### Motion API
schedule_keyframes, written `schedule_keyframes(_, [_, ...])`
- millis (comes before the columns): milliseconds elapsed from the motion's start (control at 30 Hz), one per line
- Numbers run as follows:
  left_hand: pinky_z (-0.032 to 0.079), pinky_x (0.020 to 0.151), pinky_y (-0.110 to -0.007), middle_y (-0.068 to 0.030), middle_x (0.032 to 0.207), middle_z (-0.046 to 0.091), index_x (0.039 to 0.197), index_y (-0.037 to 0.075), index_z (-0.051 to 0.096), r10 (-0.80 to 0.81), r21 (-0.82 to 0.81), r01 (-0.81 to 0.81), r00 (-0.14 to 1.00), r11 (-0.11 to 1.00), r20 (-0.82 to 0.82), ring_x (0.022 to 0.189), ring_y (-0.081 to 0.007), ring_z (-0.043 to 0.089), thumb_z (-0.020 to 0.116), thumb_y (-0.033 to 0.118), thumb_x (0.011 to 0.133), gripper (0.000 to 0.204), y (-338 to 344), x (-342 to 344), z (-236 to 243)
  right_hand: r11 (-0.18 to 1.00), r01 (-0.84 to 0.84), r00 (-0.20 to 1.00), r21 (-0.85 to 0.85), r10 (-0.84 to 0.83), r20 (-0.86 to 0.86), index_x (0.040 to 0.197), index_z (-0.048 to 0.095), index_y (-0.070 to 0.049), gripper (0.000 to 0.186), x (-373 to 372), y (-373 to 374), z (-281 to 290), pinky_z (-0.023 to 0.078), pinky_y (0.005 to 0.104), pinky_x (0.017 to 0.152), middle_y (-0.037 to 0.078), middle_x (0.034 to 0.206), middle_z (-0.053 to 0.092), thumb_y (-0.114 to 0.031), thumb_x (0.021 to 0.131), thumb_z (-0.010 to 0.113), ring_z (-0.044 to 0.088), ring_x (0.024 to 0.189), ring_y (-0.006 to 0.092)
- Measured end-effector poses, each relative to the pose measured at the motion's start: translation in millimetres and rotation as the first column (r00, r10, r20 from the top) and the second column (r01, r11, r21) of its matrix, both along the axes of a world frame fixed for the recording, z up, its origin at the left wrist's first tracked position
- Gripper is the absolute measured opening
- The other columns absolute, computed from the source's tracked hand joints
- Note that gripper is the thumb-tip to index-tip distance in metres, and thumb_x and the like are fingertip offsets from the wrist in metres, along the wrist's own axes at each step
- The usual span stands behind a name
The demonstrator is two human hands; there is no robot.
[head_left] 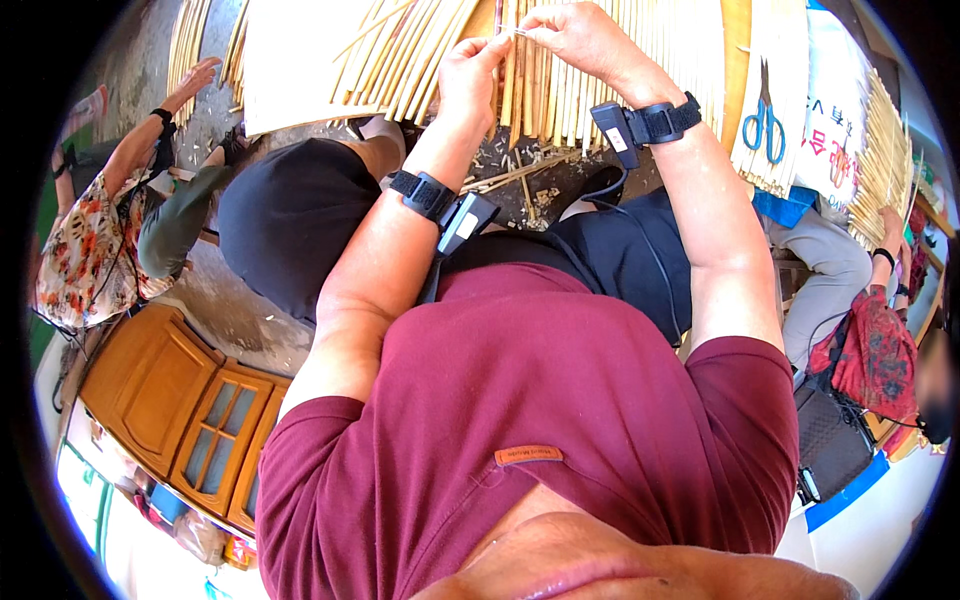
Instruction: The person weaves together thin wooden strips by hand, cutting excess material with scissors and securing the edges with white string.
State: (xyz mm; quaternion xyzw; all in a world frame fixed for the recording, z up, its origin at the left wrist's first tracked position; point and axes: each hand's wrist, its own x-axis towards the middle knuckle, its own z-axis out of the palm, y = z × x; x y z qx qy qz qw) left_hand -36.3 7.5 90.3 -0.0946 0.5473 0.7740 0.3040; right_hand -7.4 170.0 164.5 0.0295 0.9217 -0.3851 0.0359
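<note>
My left hand [470, 78] is raised over the worktop's near edge, thumb and fingertips pinched together. Opposite it, my right hand [580, 40] also pinches, its fingertips almost meeting the left ones. A thin pale strand [516, 32] runs between the two pinches; it is too small to tell its kind. Beneath and beyond the hands lies a row of straight, pale yellow stalks [560, 105], side by side, with their ends toward me. More loose stalks [425, 65] lie slanted just left of my left hand. Scissors with blue handles [766, 108] rest to the right, blades pointing away.
A pale board [290, 75] forms the worktop's left part. Stalk scraps [530, 185] litter the floor below its edge. Another person in a flowered shirt [85, 245] sits at left; one in red patterned clothing [875, 350] holds a stalk bundle [880, 165] at right. Wooden cabinet doors [150, 390] stand lower left.
</note>
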Motion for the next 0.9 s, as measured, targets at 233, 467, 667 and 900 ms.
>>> schedule_keyframes(233, [0.049, 0.065, -0.022, -0.0049, 0.081, 0.063, 0.09, -0.002, 0.061, -0.032, -0.01, 0.032, 0.999, 0.999, -0.022, 0.07, -0.0101, 0.059, 0.068, 0.007, 0.083, 0.013, 0, -2, -5, 0.991, -0.045, 0.999, -0.129, 0.047, 0.009, 0.088, 0.069, -0.006, 0.019, 4, 2, -11, 0.051, 0.034, 0.065, 0.015, 0.078, 0.067, -0.02, 0.081, 0.058, 0.065, 0.068, 0.0249])
schedule_keyframes(467, [0.05, 0.069, -0.023, -0.0069, 0.083, 0.065, 0.09, -0.003, 0.061, -0.017, -0.031, 0.016, 1.0, 0.999, -0.012, 0.074, -0.0117, 0.06, 0.067, 0.004, 0.083, 0.012, 1, -1, -6, 0.996, -0.092, 0.995, -0.021, 0.092, 0.024, 0.106, 0.066, -0.007, 0.027, 9, 10, -39, 0.05, 0.0334, 0.079, 0.014, 0.095, 0.068, -0.022, 0.085, 0.056, 0.065, 0.085, 0.027])
schedule_keyframes(667, [0.051, 0.064, -0.023, -0.0049, 0.08, 0.063, 0.091, -0.001, 0.061, -0.041, -0.094, 0.036, 0.998, 0.995, -0.053, 0.07, -0.0107, 0.06, 0.066, 0.007, 0.085, 0.011, 0, 0, -2, 0.997, -0.072, 0.996, -0.019, 0.073, 0.056, 0.106, 0.066, -0.008, 0.027, 8, 5, -32, 0.05, 0.0344, 0.077, 0.015, 0.091, 0.068, -0.02, 0.084, 0.056, 0.065, 0.084, 0.0273])
schedule_keyframes(900, [0.047, 0.063, -0.022, -0.0031, 0.078, 0.062, 0.089, 0.0, 0.061, -0.118, -0.315, 0.055, 0.976, 0.948, -0.185, 0.07, -0.0093, 0.057, 0.066, 0.01, 0.085, 0.012, 3, 5, -1, 0.998, -0.054, 0.996, 0.038, 0.052, 0.068, 0.101, 0.068, -0.009, 0.024, 4, 3, -39, 0.051, 0.0355, 0.072, 0.014, 0.086, 0.068, -0.019, 0.083, 0.057, 0.066, 0.079, 0.0281])
